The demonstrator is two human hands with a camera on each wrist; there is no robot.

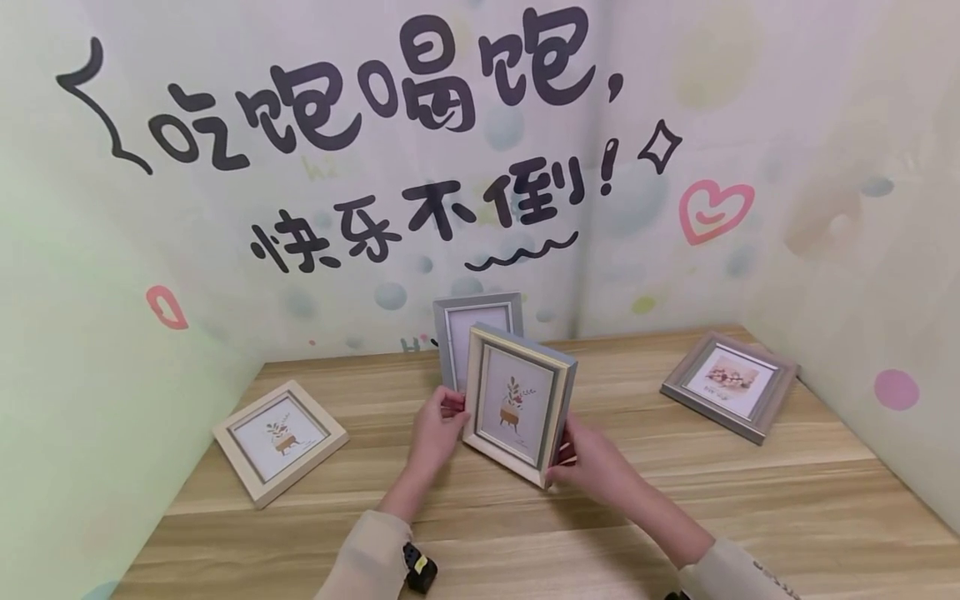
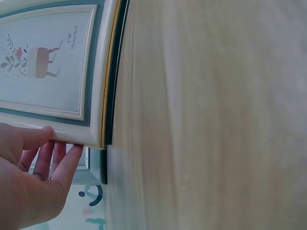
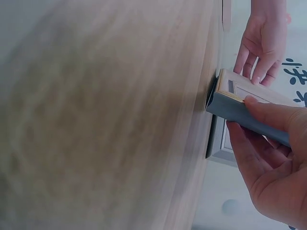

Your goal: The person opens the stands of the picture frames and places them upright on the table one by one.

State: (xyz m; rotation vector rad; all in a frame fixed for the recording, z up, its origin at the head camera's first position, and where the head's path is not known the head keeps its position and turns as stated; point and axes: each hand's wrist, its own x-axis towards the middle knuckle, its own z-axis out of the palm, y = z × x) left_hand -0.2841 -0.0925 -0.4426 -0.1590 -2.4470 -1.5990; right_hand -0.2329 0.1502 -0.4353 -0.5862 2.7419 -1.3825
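A: Cream-and-teal picture frame with the potted-plant print (image 1: 519,402) was held at the centre of the head view, upright and slightly turned, its lower edge resting on or just above the pale wooden tabletop (image 1: 675,500); which of the two could not be told.

B: How was it gripped?

A: Its left edge was pinched by the left hand (image 1: 437,431), thumb on the front moulding and fingers (image 2: 57,160) curled behind. Its right side was clasped by the right hand (image 1: 592,463), thumb laid over the grey-blue outer edge.

B: What could have gone wrong?

A: A backward tip was judged likely if either grip were eased, since a grey frame with a blank white insert (image 1: 477,333) stood upright just behind and could have been knocked over. A slide along the smooth board was also judged possible, as only the edges were held.

B: And the surroundings?

A: A light wooden frame with a plant print (image 1: 280,441) was laid flat at the lower left, well apart, and a silver-grey frame with a pale picture (image 1: 730,384) lay flat at the right. Pastel walls (image 1: 825,167) printed with black Chinese lettering (image 1: 375,92), a pink heart and soft dots were seen enclosing the table on three sides.
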